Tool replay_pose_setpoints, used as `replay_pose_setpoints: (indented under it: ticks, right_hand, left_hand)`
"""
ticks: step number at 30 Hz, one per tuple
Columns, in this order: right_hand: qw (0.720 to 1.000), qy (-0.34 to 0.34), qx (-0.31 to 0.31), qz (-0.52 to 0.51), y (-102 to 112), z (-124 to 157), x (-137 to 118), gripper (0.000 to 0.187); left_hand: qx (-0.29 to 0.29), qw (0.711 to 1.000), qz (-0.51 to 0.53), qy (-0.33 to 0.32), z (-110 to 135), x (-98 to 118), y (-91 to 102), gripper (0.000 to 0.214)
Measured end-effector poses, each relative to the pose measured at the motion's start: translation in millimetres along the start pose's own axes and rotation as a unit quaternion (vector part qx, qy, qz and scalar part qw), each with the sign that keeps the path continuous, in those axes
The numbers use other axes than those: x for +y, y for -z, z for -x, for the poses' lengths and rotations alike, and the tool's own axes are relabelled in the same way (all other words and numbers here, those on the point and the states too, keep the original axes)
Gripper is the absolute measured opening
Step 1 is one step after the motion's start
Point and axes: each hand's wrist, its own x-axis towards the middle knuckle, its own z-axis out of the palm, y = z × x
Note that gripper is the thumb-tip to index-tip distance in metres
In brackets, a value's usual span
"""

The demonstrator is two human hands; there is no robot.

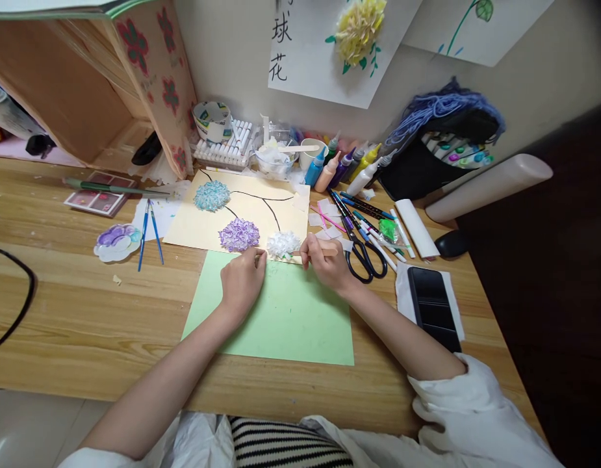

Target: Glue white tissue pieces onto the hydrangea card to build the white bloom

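A cream sheet of paper (183,224) carries a blue flower (212,195), a purple flower (238,234) and a white flower (283,244), with dark drawn branches between them. My right hand (325,259) is closed round a flat wooden craft stick (330,252), whose tip reaches the lower right side of the white flower. Just below the purple flower, my left hand (243,279) rests closed at the cream sheet's near edge. Its fingertips are pressed together, and whatever they may hold is hidden. A green sheet (281,318) lies under both wrists.
Right of my right hand lie black scissors (366,261), markers and paper scraps. Paint bottles (328,170) and a plastic cup with white paste (272,159) stand behind. Brushes (144,237) and a paint palette (117,242) are on the left, a black case (434,302) on the right.
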Motion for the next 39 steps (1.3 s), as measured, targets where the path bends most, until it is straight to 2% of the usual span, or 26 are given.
replay_pose_setpoints:
  ticks: [7,12,19,22,25,28,31,34,36,39]
  right_hand:
    - [1.000,-0.005,-0.002,-0.015,-7,-6,0,0.053]
    - [0.999,-0.039,0.004,-0.004,-8,-11,-1,0.055]
    - [0.997,-0.073,-0.020,0.019,-13,-34,-8,0.061]
    - [0.997,-0.074,-0.034,0.010,-8,-39,-14,0.062]
    - [0.997,-0.069,0.005,-0.040,9,-30,-14,0.060]
    - [0.985,-0.088,0.098,-0.113,25,-5,-4,0.054]
    - [0.968,-0.107,0.163,-0.157,26,24,12,0.049]
    - [0.955,-0.118,0.211,-0.170,14,44,26,0.047]
    - [0.952,-0.122,0.219,-0.176,6,51,31,0.046]
    - [0.957,-0.112,0.201,-0.176,1,54,34,0.044]
  left_hand:
    - [0.000,1.000,0.001,0.003,-1,2,0.0,0.023]
    - [0.000,1.000,0.002,0.002,0,1,0.3,0.023]
    - [0.007,1.000,0.007,-0.005,0,0,0.6,0.022]
    - [0.005,1.000,0.005,-0.003,-1,-1,0.5,0.021]
    - [0.008,1.000,0.006,-0.009,1,-2,0.0,0.020]
    - [0.054,0.996,0.033,-0.056,4,-1,0.6,0.024]
    - [0.098,0.977,0.066,-0.180,5,4,2.2,0.032]
    - [0.041,0.957,0.051,-0.281,4,9,0.7,0.048]
    - [-0.011,0.955,0.030,-0.296,3,11,-3.4,0.056]
    - [-0.056,0.957,0.004,-0.283,1,9,-10.9,0.061]
